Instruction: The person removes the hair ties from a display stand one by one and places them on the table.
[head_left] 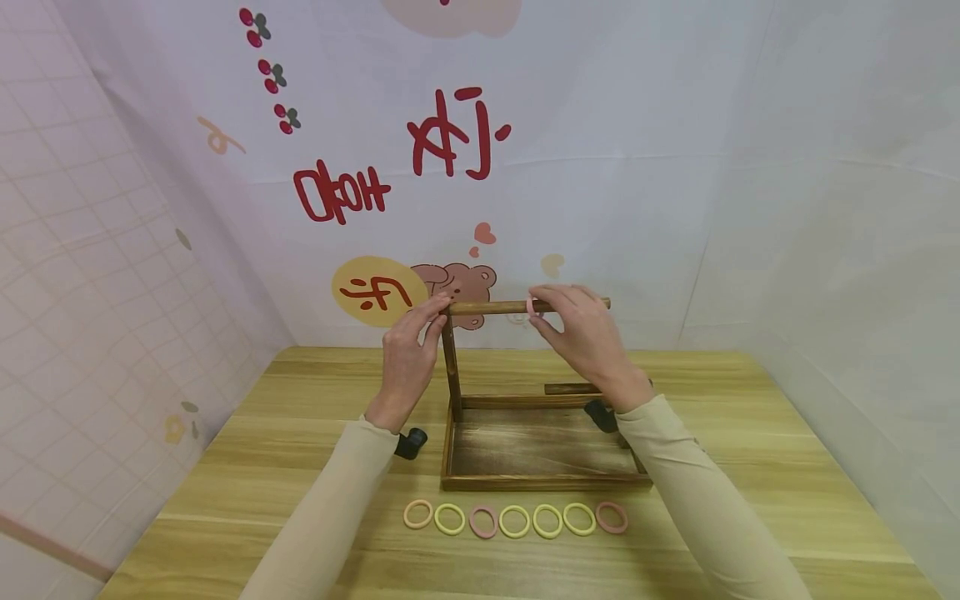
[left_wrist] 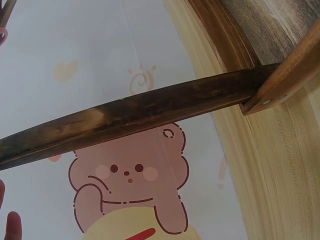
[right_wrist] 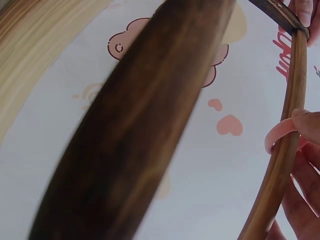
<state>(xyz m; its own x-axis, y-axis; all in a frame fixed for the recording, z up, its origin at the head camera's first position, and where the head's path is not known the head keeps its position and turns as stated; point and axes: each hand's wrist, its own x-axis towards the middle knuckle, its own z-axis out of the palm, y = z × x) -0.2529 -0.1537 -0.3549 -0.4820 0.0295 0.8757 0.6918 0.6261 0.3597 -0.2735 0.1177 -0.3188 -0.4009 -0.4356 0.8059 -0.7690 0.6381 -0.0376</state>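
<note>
A wooden stand has a shallow tray base (head_left: 547, 483), a dark upright post (head_left: 452, 375) and a round crossbar (head_left: 491, 308) along the top. My left hand (head_left: 408, 354) pinches the corner where the bar meets the left post; its fingertips (right_wrist: 305, 15) show there in the right wrist view. With thumb and fingers, my right hand (head_left: 588, 333) pinches a pink ring (right_wrist: 280, 134) that encircles the bar, right of its middle in the head view. The bar's right end sticks out past that hand. Only fingertips of the left hand enter the left wrist view.
In front of the tray, several rings lie in a row on the wood-grain table (head_left: 300, 467): yellow rings (head_left: 514, 522), pink rings (head_left: 612, 517) and a pale orange ring (head_left: 417, 514). A printed white cloth (head_left: 615, 167) hangs behind. Another dark wooden piece (head_left: 570, 388) shows at the tray's back right.
</note>
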